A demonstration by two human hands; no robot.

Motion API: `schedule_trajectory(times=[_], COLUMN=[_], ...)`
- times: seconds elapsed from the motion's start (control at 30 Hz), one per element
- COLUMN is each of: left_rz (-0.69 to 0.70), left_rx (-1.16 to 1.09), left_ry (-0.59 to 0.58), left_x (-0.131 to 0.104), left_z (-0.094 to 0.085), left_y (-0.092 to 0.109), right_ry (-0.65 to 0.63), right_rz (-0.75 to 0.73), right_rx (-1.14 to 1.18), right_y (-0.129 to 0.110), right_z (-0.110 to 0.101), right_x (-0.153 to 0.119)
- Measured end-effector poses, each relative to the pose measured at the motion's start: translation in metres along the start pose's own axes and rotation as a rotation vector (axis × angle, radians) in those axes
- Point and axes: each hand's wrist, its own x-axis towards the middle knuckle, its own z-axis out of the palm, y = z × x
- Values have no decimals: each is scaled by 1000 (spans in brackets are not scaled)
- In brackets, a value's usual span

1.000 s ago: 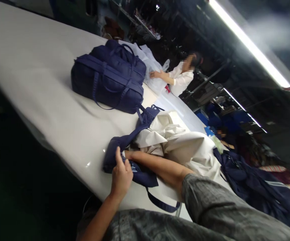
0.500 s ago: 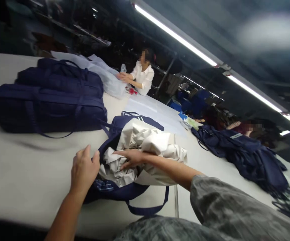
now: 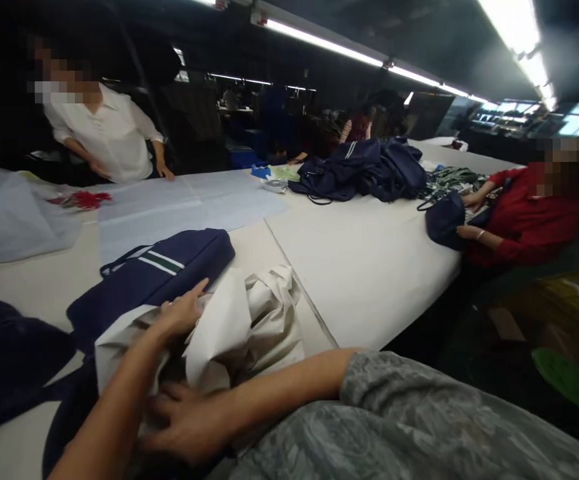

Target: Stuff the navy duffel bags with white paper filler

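Note:
Crumpled off-white fabric (image 3: 249,327) bulges out of a navy bag (image 3: 69,420) at the lower left. My left hand (image 3: 184,310) reaches across the fabric, fingers partly spread and resting on its far side. Nearer to me, my right hand (image 3: 187,417) is blurred, its fingers apart at the fabric in the bag's opening. The bag's flat navy part with white and green stripes (image 3: 162,263) lies beyond my left hand. My fingertips are partly hidden by folds.
At the left are dark navy bags (image 3: 9,360) and translucent plastic (image 3: 14,207). A person in white (image 3: 119,133) stands across the table (image 3: 359,267). Navy bags (image 3: 364,167) are heaped farther back. At the right, a person in red (image 3: 529,213) handles a navy bag (image 3: 444,220).
The view has swung to the right. My left hand has gone from beside the bag onto the fabric's far side; my right hand has moved nearer to me.

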Motion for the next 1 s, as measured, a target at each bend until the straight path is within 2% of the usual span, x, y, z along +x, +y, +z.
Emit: schedule_trajectory(times=[0.03,0.07,0.1,0.13,0.17,0.2,0.23,0.27,0.3,0.33,0.43,0.53,0.63,0.73,0.8,0.87,0.9,0.93,1.0], left_rz=[21,39,68,107,147,180,206,226,236,235,230,256,216,143,139,124,99,62,-23], left_rx=[26,44,46,39,17,-18,-64,-120,-182,-245,-347,-235,-77,-16,-72,-157,-194,-223,-251], left_ry=[-60,-58,-27,11,46,77,101,118,124,123,72,61,105,101,66,52,57,67,96], left_x=[1,-3,-10,-21,-32,-44,-55,-65,-73,-80,-93,-94,-83,-64,-53,-44,-41,-38,-31], left_z=[10,20,29,36,42,47,50,51,52,52,51,55,58,53,43,33,29,25,23], left_y=[-2,-5,-7,-8,-8,-8,-8,-9,-10,-13,-24,-31,-31,-32,-34,-33,-31,-28,-19], right_ry=[-78,-217,-292,-230,39,384,630,811,879,852,627,540,455,345,440,554,527,428,121], right_rz=[-105,-253,-358,-346,-181,47,256,436,540,560,372,314,301,142,115,189,212,204,137], right_rx=[136,342,569,755,870,873,814,740,686,671,705,590,516,598,600,437,304,167,-50], right_y=[3,10,21,36,54,72,89,102,111,116,104,86,93,123,148,168,176,182,191], right_z=[-18,-36,-52,-64,-72,-74,-71,-64,-53,-40,-5,6,-4,-18,-27,-36,-41,-47,-59], right_x=[-31,-64,-98,-131,-159,-181,-196,-202,-200,-192,-142,-90,-63,-59,-58,-50,-43,-35,-17])
